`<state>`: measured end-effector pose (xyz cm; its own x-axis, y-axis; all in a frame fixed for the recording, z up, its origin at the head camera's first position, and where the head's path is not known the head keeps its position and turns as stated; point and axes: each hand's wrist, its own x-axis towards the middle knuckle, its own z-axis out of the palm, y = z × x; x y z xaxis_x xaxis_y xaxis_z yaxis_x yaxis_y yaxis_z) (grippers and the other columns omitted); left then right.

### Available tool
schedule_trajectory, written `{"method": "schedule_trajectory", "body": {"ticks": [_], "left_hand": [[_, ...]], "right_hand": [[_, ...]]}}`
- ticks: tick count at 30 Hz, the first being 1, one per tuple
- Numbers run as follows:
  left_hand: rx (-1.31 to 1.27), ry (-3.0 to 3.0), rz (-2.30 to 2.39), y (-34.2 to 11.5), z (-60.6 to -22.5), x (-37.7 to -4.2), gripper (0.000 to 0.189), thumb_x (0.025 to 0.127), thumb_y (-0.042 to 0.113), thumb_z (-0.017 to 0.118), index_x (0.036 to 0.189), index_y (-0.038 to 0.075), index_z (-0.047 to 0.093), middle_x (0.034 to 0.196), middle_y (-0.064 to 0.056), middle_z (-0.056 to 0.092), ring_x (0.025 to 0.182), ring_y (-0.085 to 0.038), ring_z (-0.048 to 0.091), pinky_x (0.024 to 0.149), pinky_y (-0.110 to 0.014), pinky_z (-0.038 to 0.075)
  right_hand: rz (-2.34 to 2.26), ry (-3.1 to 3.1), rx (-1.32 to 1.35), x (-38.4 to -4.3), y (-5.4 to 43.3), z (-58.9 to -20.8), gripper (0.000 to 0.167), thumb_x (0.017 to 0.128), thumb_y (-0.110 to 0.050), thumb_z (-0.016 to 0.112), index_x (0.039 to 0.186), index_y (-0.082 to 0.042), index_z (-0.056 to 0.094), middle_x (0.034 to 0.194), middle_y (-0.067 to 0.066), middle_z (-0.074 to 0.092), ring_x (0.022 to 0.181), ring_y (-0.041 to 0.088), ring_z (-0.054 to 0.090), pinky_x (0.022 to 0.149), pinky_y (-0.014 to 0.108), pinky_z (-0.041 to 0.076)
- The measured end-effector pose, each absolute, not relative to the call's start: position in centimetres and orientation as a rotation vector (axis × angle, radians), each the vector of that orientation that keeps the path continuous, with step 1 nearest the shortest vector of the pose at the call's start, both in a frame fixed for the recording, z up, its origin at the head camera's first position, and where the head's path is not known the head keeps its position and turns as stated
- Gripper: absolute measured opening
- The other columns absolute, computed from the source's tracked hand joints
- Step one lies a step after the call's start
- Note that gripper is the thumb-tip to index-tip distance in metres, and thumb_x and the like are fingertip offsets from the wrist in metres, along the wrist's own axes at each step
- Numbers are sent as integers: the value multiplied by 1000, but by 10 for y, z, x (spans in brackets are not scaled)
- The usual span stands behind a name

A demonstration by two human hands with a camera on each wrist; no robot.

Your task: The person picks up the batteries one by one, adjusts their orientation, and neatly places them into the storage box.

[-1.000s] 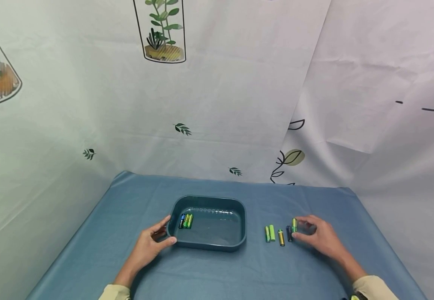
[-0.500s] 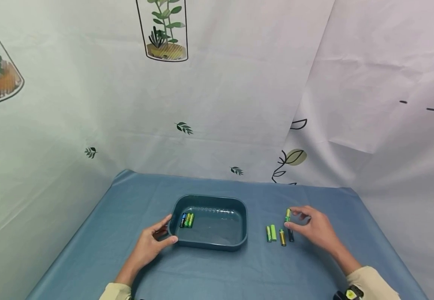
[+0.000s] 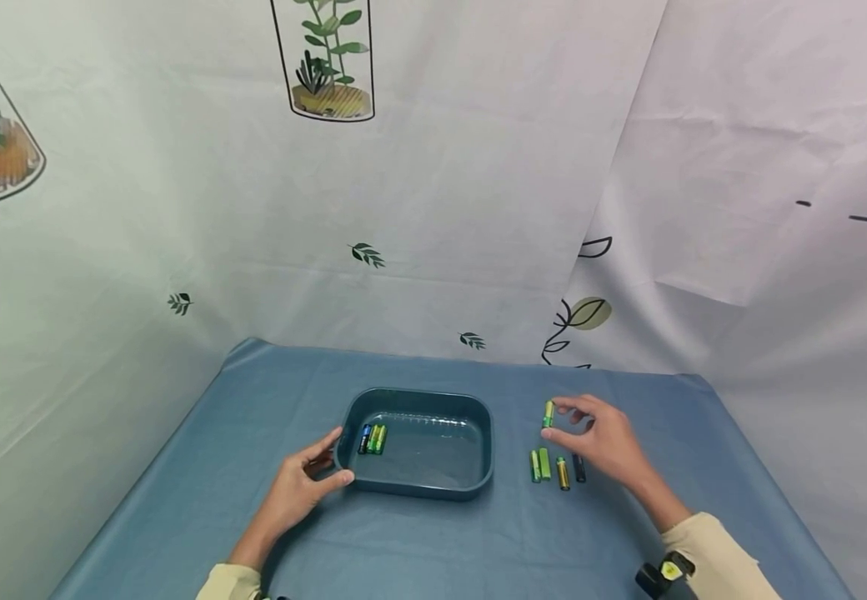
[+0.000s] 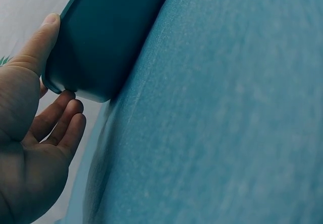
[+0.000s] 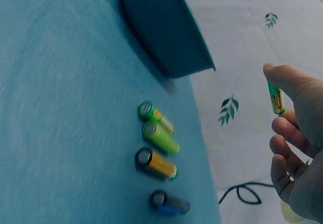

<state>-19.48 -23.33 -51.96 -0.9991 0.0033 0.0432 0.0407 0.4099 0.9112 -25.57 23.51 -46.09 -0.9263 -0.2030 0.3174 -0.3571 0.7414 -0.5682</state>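
My right hand [image 3: 604, 437] pinches a green and yellow battery [image 3: 548, 414] between thumb and fingertips, raised above the cloth. In the right wrist view the same battery [image 5: 276, 99] shows below the thumb. My left hand [image 3: 300, 487] holds the left end of a dark teal tray [image 3: 433, 492], thumb at the near corner and fingers at the left side. The left wrist view has the thumb on the rim and a fingertip against the tray's outer wall [image 4: 101, 42]. Three batteries [image 3: 373, 439] lie side by side at the left inside the tray.
Right of the tray lie a green-yellow battery [image 3: 534, 467], a lime green one [image 3: 544, 464], a gold one [image 3: 563, 473] and a dark one [image 3: 579, 468]. A blue cloth [image 3: 433, 550] covers the table. Behind it hangs a white printed curtain [image 3: 463, 208].
My right hand has lifted the green and yellow battery from beside the dark one and carried it left and up, above the remaining row. The left hand stays at the tray.
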Motion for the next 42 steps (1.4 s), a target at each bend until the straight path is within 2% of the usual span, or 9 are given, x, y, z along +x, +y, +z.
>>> {"method": "schedule_trajectory", "body": {"ticks": [17,25,32,42], "left_hand": [[-50,-2621,-1673,-235,-520,-195,74,88,26,83,153,14,50,156,-18,46,131,-36,57,107,-48,52],[-32,-2639,-1658,-235,-522,-197,75,87,28,84,153,15,50,156,-17,45,131,-37,57,107,-49,52],[-44,-2643,-1651,-236,-520,-197,75,88,28,83,153,14,50,156,-19,45,131,-38,57,107,-50,52],[-36,-2645,-1649,-235,-519,-196,75,88,29,83,153,15,50,157,-20,45,132,-38,56,106,-50,52]], "right_hand": [[1025,-2672,591,-274,176,-445,50,79,-42,89,123,-23,75,109,-2,71,92,15,65,68,32,54],[1098,-2718,666,-282,153,-441,51,81,-39,89,125,-21,74,110,1,70,97,26,67,71,34,55],[1131,-2734,721,-287,132,-438,52,81,-40,88,127,-22,73,110,-4,68,95,16,64,70,32,55],[1150,-2725,771,-290,98,-442,48,82,-34,88,126,-18,74,107,-3,68,87,11,61,66,30,52]]}}
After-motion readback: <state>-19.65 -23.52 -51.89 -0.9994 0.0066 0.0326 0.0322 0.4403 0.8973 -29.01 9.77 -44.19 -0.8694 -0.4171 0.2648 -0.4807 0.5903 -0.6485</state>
